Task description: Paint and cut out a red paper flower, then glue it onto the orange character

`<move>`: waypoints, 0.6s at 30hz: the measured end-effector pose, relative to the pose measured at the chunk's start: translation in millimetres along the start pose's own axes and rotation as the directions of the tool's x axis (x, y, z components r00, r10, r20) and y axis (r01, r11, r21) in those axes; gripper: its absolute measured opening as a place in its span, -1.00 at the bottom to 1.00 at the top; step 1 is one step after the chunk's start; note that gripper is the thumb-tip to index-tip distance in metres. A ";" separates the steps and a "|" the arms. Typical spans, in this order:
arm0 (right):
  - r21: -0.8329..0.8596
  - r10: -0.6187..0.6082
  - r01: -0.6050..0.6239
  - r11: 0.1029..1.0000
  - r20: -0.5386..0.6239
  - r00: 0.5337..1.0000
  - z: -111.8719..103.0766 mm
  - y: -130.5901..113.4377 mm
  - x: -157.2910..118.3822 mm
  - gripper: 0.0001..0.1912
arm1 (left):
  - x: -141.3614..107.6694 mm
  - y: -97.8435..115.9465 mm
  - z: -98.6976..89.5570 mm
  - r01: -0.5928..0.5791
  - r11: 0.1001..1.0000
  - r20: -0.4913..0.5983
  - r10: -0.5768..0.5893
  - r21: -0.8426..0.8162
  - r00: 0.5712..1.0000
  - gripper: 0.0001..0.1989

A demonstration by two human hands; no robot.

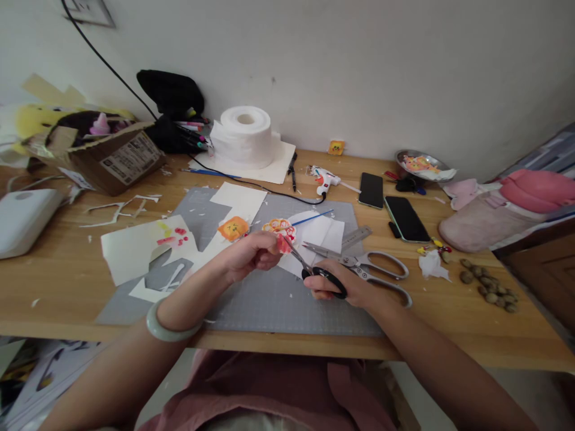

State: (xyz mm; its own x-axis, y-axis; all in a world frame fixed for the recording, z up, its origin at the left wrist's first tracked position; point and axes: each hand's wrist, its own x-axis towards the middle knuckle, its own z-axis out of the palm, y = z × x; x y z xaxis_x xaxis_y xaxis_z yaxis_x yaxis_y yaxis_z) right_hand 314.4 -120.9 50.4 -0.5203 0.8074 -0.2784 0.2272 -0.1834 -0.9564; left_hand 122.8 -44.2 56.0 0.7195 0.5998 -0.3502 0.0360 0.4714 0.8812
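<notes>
My left hand (259, 252) is closed, pinching a small red-painted paper piece (284, 243) above the grey cutting mat (251, 305). In my right hand (336, 281) are black-handled scissors (330, 279), their blades reaching up to the red piece. A paint palette (277, 227) with red and orange paint sits just behind it, a blue paintbrush (312, 217) lying across. To the left of the palette rests an orange painted cutout (233, 228) with a drawn face. Larger grey-handled scissors (381, 269) lie on the mat beyond my right hand, partly covered by it, near a metal ruler (357, 237).
Cut white paper (128, 254) with paint marks covers the left of the mat. Behind stand a paper roll (246, 143), a glue gun (324, 178) and a cardboard box (112, 158). At right are two phones (406, 218), a metal bowl (422, 163) and several brown nuts or stones (489, 284).
</notes>
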 end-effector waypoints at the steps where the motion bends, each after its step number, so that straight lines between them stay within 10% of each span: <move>1: 0.007 -0.003 0.003 1.000 -0.001 1.000 0.0 0.6 0.6 -0.47 | -0.1 0.0 -0.4 -0.002 1.000 0.001 0.002 0.001 1.000 -0.80; 18: -0.030 -0.028 0.025 0.999 -0.090 0.996 -3.0 14.1 2.8 -0.46 | 0.5 -4.4 6.8 -0.134 0.991 -0.098 0.136 0.024 0.986 -0.79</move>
State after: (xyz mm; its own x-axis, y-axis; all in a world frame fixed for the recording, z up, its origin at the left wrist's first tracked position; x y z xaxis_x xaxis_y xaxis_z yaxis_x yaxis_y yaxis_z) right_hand 318.6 -119.5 36.4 -0.4504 0.8592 -0.2428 0.2383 -0.1464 -0.9601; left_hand 127.8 -50.3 54.2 0.6459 0.7189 -0.2569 -0.0443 0.3713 0.9275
